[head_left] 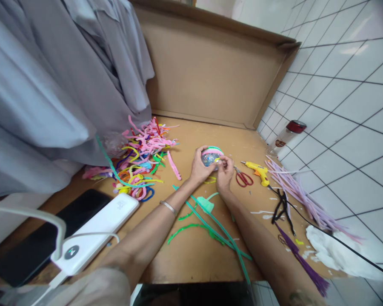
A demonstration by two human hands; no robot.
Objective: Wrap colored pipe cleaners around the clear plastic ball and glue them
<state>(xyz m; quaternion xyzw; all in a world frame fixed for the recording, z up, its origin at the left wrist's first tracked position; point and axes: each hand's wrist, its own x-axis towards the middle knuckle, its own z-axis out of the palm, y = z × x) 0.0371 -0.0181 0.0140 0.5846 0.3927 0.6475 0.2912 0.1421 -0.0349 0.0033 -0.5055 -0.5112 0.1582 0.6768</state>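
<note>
A small round see-through container (208,160), with pink and green pipe cleaner wound round its top, is held near the middle of the table. My left hand (200,165) wraps its left side, fingers closed on it. On its right side my right hand (225,169) has thumb and fingers pinched together around a small yellow piece (217,160) against the container wall. Whether that piece is fixed to the container I cannot tell. A yellow pipe cleaner (210,180) lies just under the hands. Nearer to me are a mint-green piece (205,205) and long green pipe cleaners (217,225).
Left stands a heap of coloured pipe cleaners (147,144), with a white power bank (97,233) and black phone (51,238) nearer. Right lie red-handled scissors (244,179), a yellow glue gun (258,171), lilac pipe cleaners (300,195) and a purple tassel (301,257). A bottle (285,138) stands by the wall.
</note>
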